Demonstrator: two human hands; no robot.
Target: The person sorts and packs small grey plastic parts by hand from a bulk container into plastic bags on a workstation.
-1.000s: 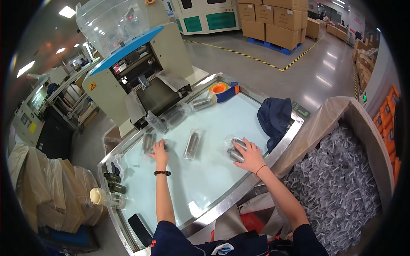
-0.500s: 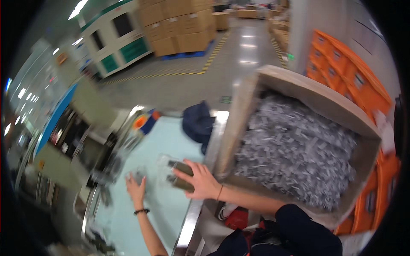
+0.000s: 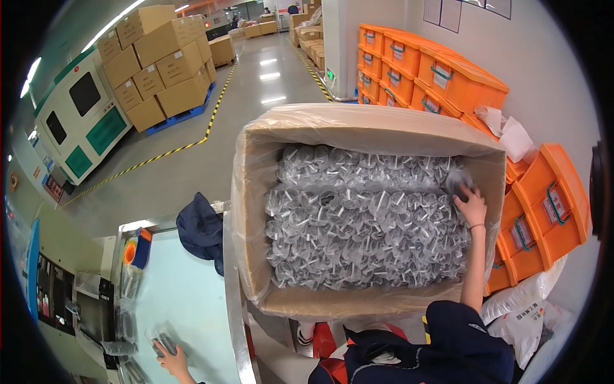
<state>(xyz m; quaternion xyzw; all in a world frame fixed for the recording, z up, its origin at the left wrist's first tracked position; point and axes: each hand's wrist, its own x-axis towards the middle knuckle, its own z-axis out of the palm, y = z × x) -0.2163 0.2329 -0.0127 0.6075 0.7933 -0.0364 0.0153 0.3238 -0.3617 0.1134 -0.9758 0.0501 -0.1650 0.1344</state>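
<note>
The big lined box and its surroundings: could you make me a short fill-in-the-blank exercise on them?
1. The person's ____ hand is inside the lined cardboard box.
2. The stacked bins near the box are coloured ____.
3. The striped floor line is yellow and ____.

Missing words: right; orange; black.

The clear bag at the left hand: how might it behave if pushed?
The clear bag would probably crinkle, as its plastic looks thin. It may slide easily, since the table beneath looks smooth. Its dark contents look rounded, so they might roll a little.
</note>
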